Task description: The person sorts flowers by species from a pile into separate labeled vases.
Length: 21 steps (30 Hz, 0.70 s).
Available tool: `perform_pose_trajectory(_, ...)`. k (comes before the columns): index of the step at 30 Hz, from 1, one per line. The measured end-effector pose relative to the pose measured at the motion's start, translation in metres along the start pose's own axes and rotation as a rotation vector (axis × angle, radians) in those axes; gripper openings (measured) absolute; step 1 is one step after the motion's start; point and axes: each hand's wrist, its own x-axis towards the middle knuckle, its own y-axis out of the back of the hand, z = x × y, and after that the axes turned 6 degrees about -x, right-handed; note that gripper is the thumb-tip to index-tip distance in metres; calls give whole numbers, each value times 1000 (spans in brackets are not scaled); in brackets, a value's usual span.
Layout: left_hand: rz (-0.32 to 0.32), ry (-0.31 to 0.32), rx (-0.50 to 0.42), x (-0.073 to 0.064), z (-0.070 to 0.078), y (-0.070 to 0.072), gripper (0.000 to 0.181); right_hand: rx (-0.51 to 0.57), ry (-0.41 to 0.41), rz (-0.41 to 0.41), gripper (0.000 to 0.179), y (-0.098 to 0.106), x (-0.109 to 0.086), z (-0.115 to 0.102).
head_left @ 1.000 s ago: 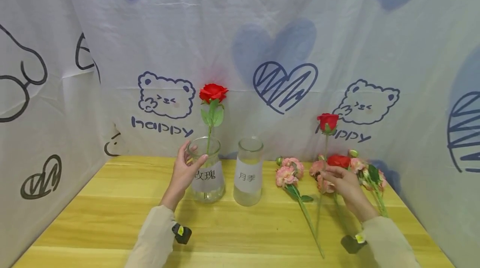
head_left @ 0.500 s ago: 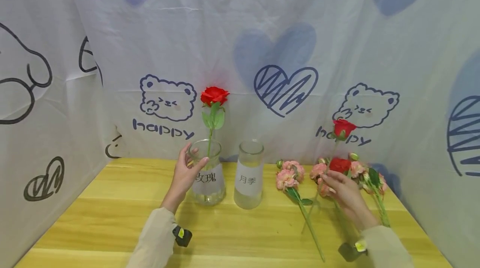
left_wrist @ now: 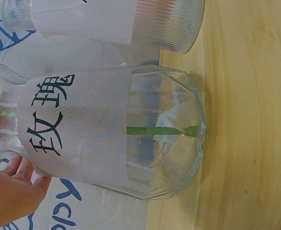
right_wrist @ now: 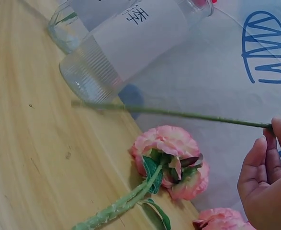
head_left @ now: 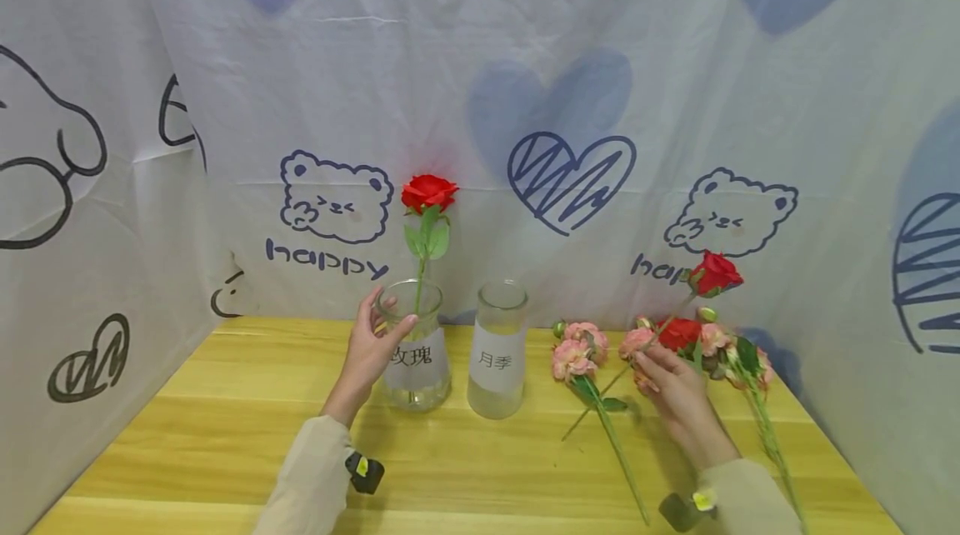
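Over the right side of the desk (head_left: 450, 477), a long-stemmed red rose (head_left: 717, 273) slants, bloom up to the right and stem end down to the left, with pink blossoms (head_left: 573, 357) lying near. It looks artificial — so probably light, with a stiff yet springy stem and soft petals that could crush; below the bloom seems the place to hold it. There the right hand (head_left: 678, 397) has its fingers (right_wrist: 252, 163) closed, pinching the stem against the thumb. The left hand (head_left: 367, 352) curls its fingers and thumb around the neck of the glass vase (head_left: 420, 368) marked 玫瑰 — rigid, likely slippery and breakable, best steadied at that narrow part. A second rose (head_left: 429, 193) stands in it.
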Motion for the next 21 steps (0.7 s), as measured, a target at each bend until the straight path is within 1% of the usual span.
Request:
perform_pose_trajectory(4,1,2,-1,0,1,0,81,33,3,-6,25,-2,0,-1)
perform_pose_trajectory(6,1,4,2,0,1,0,81,51,-5,-4,22,-3,-1,-3)
perform_pose_trajectory(10,-2,2,7,0,1,0,82,79,-7,5,21,-3,-1,-4)
perform_pose_trajectory(16,3,-1,3,0,1,-1,80,101,30,-22,26,-8,0,-9)
perform_pose_trajectory(18,4,0,6,0,0,-1,80,88,34,-30,23,-11,1,-13)
perform_pose_trajectory(21,4,5,12,0,0,0,81,74,19,-15,15,-17,3,-20)
